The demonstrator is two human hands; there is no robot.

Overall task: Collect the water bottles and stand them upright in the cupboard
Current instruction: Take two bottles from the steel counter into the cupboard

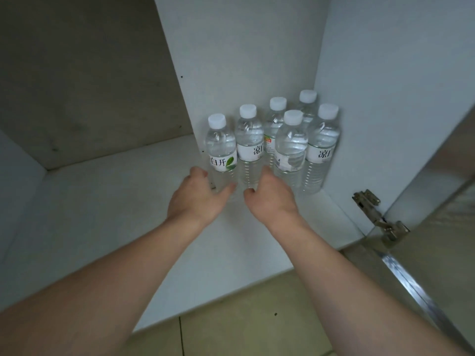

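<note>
I was at the placing step, both arms reaching into the cupboard (102, 201), onto its white floor. Six bottles (291, 145) stood upright in the back right corner, caps on, packed close in two rows against the rear panel and right wall. My left hand (198, 199) was curled round the base of the left bottle (221, 150), the one with the leaf label, thumb on its near side. My right hand (270, 196) was curled round the base of the second bottle (248, 145), just beside the first. Both bottles appeared seated flat on the floor and upright. I judged the set-down all but done: the next move called for easing both grips off without tipping either bottle into its neighbours, then drawing the arms straight back, clear of the hinge (377, 214) on the open door (437, 227) at right. Whether more bottles remained outside, I could not tell
</note>
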